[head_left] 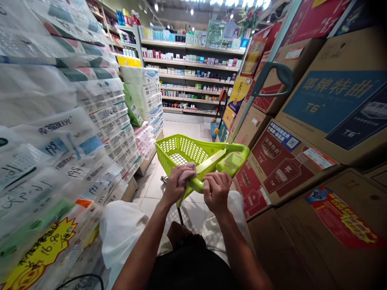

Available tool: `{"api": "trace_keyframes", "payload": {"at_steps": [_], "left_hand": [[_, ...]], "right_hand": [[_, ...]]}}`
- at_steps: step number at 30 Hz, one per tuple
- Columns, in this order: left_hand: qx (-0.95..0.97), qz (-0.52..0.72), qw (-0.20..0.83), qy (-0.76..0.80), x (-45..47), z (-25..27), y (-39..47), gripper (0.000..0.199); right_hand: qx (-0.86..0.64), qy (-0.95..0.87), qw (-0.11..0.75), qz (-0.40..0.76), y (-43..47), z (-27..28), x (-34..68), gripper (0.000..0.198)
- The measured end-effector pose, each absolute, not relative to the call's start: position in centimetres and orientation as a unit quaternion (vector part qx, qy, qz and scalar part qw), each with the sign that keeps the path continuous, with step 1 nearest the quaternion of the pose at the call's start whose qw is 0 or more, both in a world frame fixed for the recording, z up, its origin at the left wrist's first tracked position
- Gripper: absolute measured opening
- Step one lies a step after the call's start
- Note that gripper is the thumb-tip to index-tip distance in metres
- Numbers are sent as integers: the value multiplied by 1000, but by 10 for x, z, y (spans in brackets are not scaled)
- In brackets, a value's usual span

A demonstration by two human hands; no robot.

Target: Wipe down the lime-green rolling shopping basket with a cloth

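Pink cloth (189, 171) partly hidden by the left hand (175, 185), stacked packs (33, 90) blurred and cut off at the left edge

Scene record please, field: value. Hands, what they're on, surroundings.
left hand: closed on pink cloth, at the handle
right hand: gripping handle
cart: green, lattice-walled basket, in front of the person
left side: stacked wrapped packs, handwritten prices on some
right side: stacked cartons, some with price labels
ahead: stocked shelves
floor: pale tiles
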State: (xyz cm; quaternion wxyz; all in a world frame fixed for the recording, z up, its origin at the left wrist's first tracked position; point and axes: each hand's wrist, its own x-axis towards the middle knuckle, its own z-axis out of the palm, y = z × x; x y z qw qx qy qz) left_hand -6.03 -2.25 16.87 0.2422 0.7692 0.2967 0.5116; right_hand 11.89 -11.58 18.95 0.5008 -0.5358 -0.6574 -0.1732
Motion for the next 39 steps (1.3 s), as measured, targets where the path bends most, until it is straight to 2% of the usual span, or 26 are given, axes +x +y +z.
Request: {"api": "trace_keyframes", "payload": {"at_steps": [4, 8, 13, 18, 22, 27, 31, 39], "left_hand": [[746, 509, 239, 357, -56, 166, -15, 41], [690, 529, 217, 444, -56, 155, 4, 40], [778, 478, 238, 332, -54, 162, -8, 45], [772, 456, 235, 376, -55, 176, -11, 44], [821, 412, 269, 290, -53, 181, -16, 39], [807, 424, 262, 316, -54, 185, -20, 38], [853, 361, 311, 212, -48, 203, -17, 38], [921, 156, 351, 65, 7, 233, 44, 59]], "right_hand": [[-544, -643, 510, -175, -114, 186, 128, 29], [-521, -653, 523, -170, -112, 184, 144, 28], [-514, -654, 537, -141, -110, 179, 156, 31], [-500, -662, 548, -107, -109, 180, 173, 36], [-496, -652, 557, -139, -111, 184, 178, 34], [-501, -604, 596, -168, -117, 179, 169, 25], [-489, -587, 626, -156, -117, 176, 164, 30], [-494, -587, 629, -126, -115, 177, 172, 30]]}}
